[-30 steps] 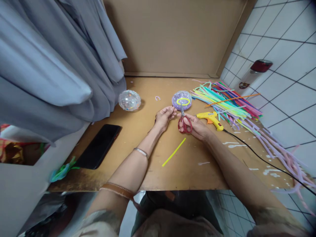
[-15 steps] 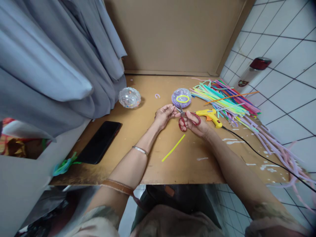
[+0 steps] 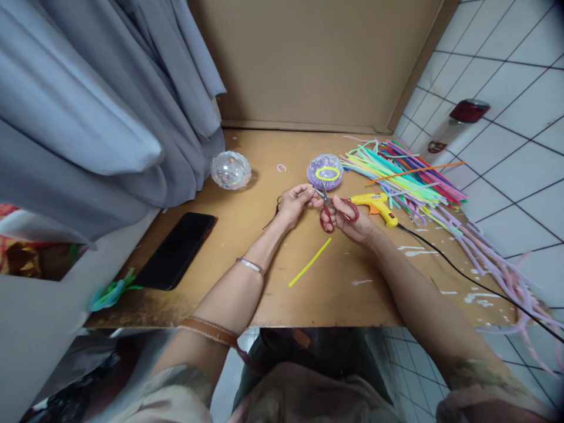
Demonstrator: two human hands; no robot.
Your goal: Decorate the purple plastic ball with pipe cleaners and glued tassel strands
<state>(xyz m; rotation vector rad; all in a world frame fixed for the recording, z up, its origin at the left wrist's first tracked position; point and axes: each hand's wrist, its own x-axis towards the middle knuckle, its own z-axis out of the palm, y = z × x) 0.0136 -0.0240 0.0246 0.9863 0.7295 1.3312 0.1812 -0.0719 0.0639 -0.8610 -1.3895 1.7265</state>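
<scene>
My right hand (image 3: 352, 222) is closed on the red handles of a pair of scissors (image 3: 326, 210), whose blades point away from me. Just left of the blades, my left hand (image 3: 296, 202) is pinched; what it holds is too small to name. Beyond the scissors sits a purple-rimmed clear ball (image 3: 315, 170) with a yellow ring (image 3: 328, 174) on it. A yellow strip (image 3: 309, 262) lies on the table nearer to me. To the left stands a clear ball with coloured specks (image 3: 231, 170), and a small pink curved piece (image 3: 281, 168) lies between the balls.
A yellow glue gun (image 3: 376, 207) with a black cord lies right of my right hand. Behind it are many coloured pipe cleaners (image 3: 405, 176). A black phone (image 3: 177, 251) and a green-blue bundle (image 3: 110, 292) lie at left. A bottle (image 3: 453, 129) stands at the right wall.
The view has shifted slightly. My hands keep nearly the same pose around the scissors, and a thin dark cord now shows more beside my left wrist.
</scene>
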